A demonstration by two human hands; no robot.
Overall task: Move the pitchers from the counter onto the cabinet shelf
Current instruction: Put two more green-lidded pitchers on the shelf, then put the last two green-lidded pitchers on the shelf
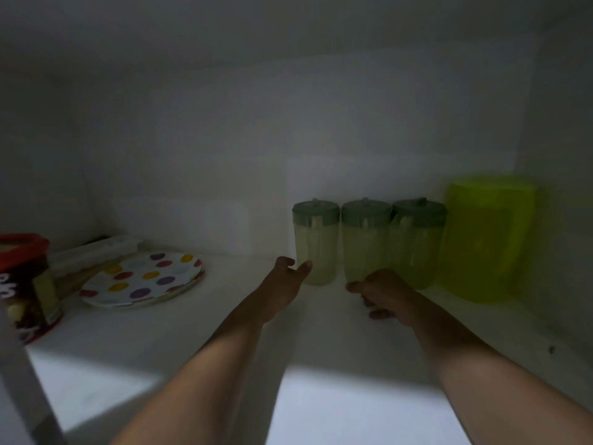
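Dim white cabinet interior is filling the view; I am reaching both arms in over the shelf (224, 316), whose near part is lying in a brighter patch of light. Back wall is running across behind everything and the right side wall is closing in just past the far right corner.

Three pitchers with green lids are standing upright in a row at the far right, against the back wall: left pitcher (316, 242), middle pitcher (365, 242), right pitcher (417, 245). They are sitting side by side, apparently touching. A larger lime-green container (487, 239) is standing just right of them, near the side wall; blur is hiding its details.

My left hand (285, 284) is reaching toward the base of the left pitcher, fingers spread and relaxed, gripping nothing; the fingertips are lying just at the pitcher's lower edge, and I cannot tell whether they are touching it. My right hand (382, 293) is hovering just near of the middle pitcher's base, fingers loosely curled and holding nothing.

Open shelf is running between the pitcher row and a stack of polka-dot plates (141, 279) at the left. A red-lidded tub (25, 284) is sitting at the near left edge, with a pale flat package (96, 248) lying behind the plates.
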